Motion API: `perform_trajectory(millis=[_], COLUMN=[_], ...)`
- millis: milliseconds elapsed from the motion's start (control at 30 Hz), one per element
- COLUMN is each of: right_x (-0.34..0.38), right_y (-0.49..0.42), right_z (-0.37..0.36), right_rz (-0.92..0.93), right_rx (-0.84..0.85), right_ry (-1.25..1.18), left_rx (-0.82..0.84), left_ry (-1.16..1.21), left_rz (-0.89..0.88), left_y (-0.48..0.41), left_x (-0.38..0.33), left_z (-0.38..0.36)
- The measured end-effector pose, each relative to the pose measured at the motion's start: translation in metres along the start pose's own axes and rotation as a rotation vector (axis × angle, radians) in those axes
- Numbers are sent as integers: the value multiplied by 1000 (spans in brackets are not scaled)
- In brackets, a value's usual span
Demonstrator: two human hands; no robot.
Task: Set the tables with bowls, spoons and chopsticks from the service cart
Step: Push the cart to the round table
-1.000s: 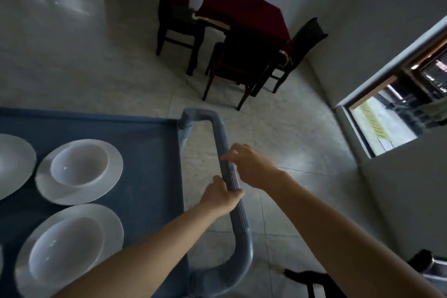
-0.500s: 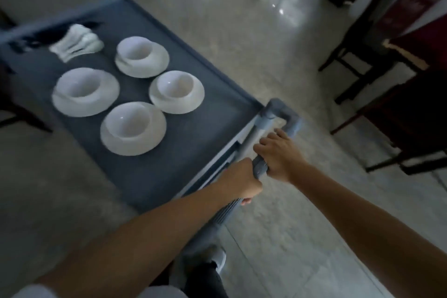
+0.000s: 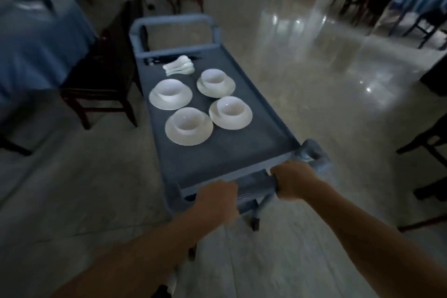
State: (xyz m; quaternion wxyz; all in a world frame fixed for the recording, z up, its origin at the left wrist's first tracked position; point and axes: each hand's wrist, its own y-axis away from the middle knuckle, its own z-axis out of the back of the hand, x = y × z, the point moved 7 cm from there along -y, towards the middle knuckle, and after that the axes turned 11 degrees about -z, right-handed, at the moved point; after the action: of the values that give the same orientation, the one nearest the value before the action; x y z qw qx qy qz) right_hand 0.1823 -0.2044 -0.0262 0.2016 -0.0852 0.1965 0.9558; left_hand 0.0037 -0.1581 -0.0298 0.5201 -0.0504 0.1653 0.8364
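Pushing a blue service cart (image 3: 278, 126) by its handle (image 3: 256, 185), left hand (image 3: 217, 201) and right hand (image 3: 294, 180) each have their grip clamped round the bar. A jolt, or clipping the chair (image 3: 104, 75) just beside it, could send sliding the four white bowls (image 3: 186, 120) (each loose on a plate (image 3: 169, 101)). White spoons (image 3: 179, 68) lie piled at the far end.

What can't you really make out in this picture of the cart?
Head view only:
Dark things behind the spoons: too dim and blurred to name as chopsticks.
Cart below its top: hidden by that top.
Blue-clothed table: cut off by the left edge, blurred.
Fingertips of left hand and right hand: wrapped under the handle.
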Motion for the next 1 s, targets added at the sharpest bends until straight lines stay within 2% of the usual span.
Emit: perform_trajectory(millis=[100, 300, 567, 1000], right_x=[1, 10, 11, 39], right_y=[-1, 11, -2, -72], right_z=[-4, 2, 1, 33], right_rz=[69, 143, 147, 132], right_rx=[-53, -72, -156, -129], right_ry=[-11, -56, -78, -131], left_rx=[-89, -77, 4, 39], left_ry=[-44, -104, -96, -135], left_rz=[139, 255, 247, 206], left_y=[16, 31, 22, -18], left_x=[1, 3, 19, 94], left_z=[6, 11, 7, 41])
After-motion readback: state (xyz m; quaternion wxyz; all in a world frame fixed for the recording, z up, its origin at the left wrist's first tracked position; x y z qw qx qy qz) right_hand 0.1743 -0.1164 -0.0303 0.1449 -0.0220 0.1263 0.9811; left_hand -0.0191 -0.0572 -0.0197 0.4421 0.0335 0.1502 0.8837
